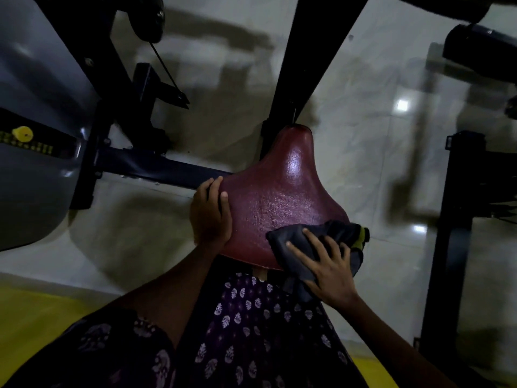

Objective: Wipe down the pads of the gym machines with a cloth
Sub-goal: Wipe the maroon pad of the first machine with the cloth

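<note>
Two hands work the maroon seat pad [279, 197]: left hand [211, 217] curls round its edge, right hand [327, 271] presses spread fingers on the cloth [316, 242]. Soft, limp cloth under the fingertips likely bunches; the glossy, firm pad looks slippery.

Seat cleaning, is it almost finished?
Partway, I think. The red seat shows beads of wet across its middle, so that part looks not yet wiped dry. The right hand presses the dark cloth on the near right corner, the left hand steadies the left edge. The narrow front end looks shiny already.
</note>
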